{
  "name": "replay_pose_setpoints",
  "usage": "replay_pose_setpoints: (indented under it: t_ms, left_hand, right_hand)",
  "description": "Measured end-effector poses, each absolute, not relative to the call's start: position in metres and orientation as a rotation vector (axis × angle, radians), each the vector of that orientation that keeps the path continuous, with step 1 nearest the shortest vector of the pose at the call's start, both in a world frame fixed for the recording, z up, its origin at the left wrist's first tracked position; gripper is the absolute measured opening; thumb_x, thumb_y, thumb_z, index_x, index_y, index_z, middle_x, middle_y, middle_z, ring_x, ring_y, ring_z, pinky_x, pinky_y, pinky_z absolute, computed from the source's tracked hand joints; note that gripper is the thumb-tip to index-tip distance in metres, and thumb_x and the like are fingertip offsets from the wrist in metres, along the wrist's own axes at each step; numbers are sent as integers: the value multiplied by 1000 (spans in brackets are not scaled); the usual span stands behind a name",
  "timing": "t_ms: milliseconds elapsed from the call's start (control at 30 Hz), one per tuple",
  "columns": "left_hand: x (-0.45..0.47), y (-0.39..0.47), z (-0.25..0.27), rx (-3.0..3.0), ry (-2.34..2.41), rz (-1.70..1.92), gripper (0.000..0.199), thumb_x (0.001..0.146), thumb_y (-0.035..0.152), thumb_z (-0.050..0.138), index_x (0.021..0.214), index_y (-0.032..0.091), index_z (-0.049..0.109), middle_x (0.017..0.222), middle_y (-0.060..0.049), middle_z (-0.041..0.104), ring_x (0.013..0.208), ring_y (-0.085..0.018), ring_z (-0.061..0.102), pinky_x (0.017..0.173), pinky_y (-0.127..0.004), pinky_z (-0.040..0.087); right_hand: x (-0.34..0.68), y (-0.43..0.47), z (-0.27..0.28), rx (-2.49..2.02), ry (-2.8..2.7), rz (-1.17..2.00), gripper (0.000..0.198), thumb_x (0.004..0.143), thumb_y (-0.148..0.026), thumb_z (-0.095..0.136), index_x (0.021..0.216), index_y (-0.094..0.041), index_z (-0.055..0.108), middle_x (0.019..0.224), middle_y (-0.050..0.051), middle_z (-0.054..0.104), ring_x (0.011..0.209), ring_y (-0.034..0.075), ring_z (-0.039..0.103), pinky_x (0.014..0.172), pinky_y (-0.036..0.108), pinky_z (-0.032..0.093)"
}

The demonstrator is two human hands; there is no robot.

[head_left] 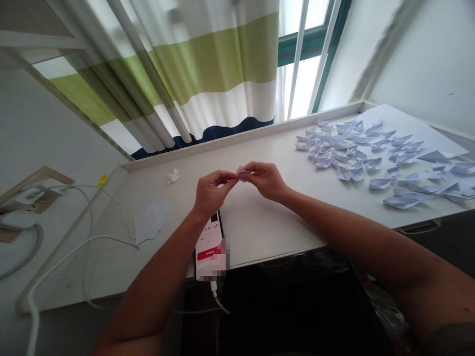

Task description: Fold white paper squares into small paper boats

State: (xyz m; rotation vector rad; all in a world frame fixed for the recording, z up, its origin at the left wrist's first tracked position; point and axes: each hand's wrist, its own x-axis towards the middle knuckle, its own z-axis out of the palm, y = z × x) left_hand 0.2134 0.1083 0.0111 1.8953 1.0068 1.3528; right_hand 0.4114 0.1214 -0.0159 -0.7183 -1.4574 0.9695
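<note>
Both my hands are raised above the white desk point(260, 217) and pinch one small folded piece of white paper point(241, 171) between them. My left hand point(211, 190) grips its left end with thumb and fingertips. My right hand point(265, 179) holds the right end, fingers curled over it. The paper is mostly hidden by my fingers. A phone point(211, 247) with a timer on its screen lies on the desk just below my left wrist.
Several folded paper boats point(356, 148) cover the right part of the desk. Flat paper sheets point(150, 220) lie at the left, a crumpled scrap point(173, 175) behind them. White cables point(89, 237) loop at the left edge. A striped curtain point(208, 74) hangs behind.
</note>
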Motion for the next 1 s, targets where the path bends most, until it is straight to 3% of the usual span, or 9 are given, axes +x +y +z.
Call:
replay_pose_setpoints:
  t_ms: [200,400,667,767,867,1000]
  left_hand:
    - [215,111,7,1790,977,1357,28,78,38,97,92,18,84,87,-6,84,80,-20,80,79,-34,67]
    - [215,111,9,1709,952,1377,23,78,36,97,89,20,87,83,-6,84,72,-18,77,72,-32,66]
    - [214,108,17,1713,947,1335,31,78,42,97,92,18,83,82,-7,84,76,-21,80,76,-35,68]
    - [213,108,18,1714,945,1309,39,79,43,96,106,19,82,87,-7,85,81,-23,83,82,-39,69]
    - [213,109,17,1732,940,1300,35,81,44,94,102,18,84,91,-9,86,84,-24,83,86,-41,69]
    - [213,112,13,1715,946,1296,30,82,42,93,97,17,85,89,-9,85,81,-23,82,84,-40,70]
  right_hand:
    - [409,119,-13,-714,-1394,1037,38,76,-55,95,85,-21,83,84,5,82,79,20,74,80,40,64]
    - [411,116,-8,-662,-1413,1072,38,78,-55,95,84,-20,83,84,5,83,80,20,76,80,39,64]
    - [411,116,-8,-611,-1411,1107,38,78,-53,96,84,-20,80,87,5,83,83,21,79,84,43,67]
    - [411,116,-8,-603,-1400,1111,40,78,-51,96,98,-21,78,90,5,83,85,22,81,86,43,68]
    - [410,116,-9,-613,-1368,1136,52,75,-51,98,111,-21,77,90,4,84,85,21,81,87,43,68]
    - [410,118,-11,-608,-1335,1196,44,75,-50,98,101,-20,79,92,5,84,84,21,80,89,44,68]
